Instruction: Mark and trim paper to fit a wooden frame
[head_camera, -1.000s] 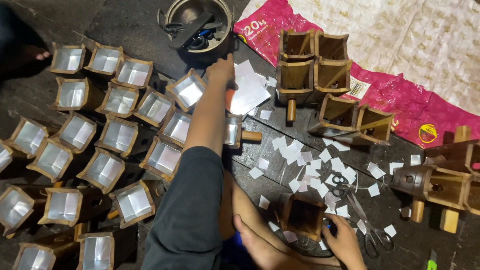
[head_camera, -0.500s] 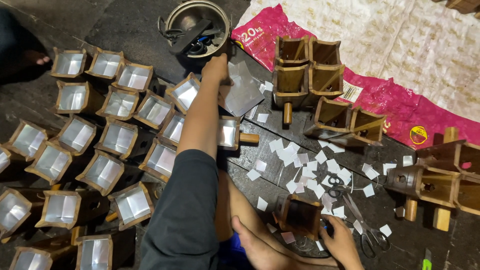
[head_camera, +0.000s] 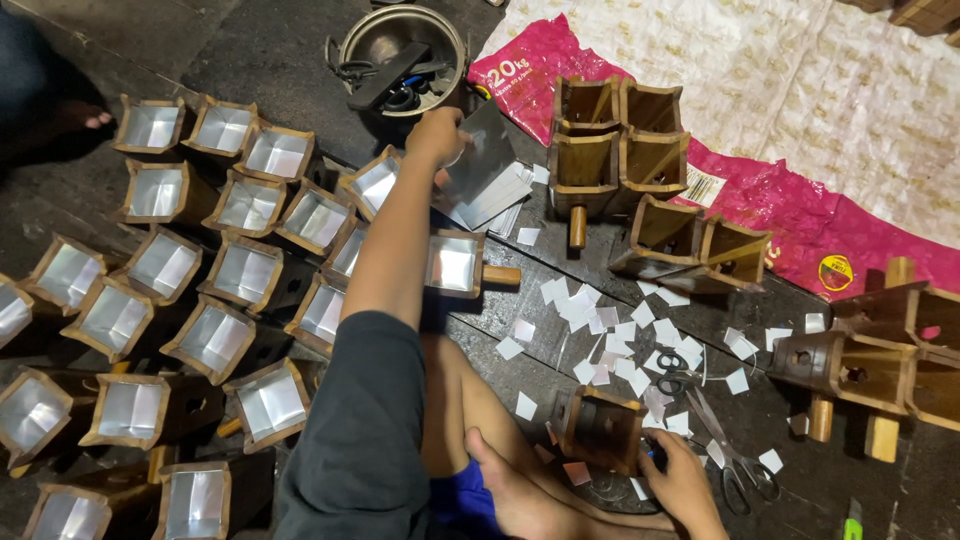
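Your left hand pinches a shiny metal sheet above the stack; your right hand grips a wooden box

Metal sheet: thin, grey, dully reflective, roughly square. It is lifted at a tilt, one corner pinched at its left edge, directly above a fanned stack of similar sheets lying flat on the dark floor, just below the metal bowl.

Wooden box: small, brown, open top, dark unlined interior. It stands slightly tilted on the floor among white paper scraps, gripped at its lower right corner.
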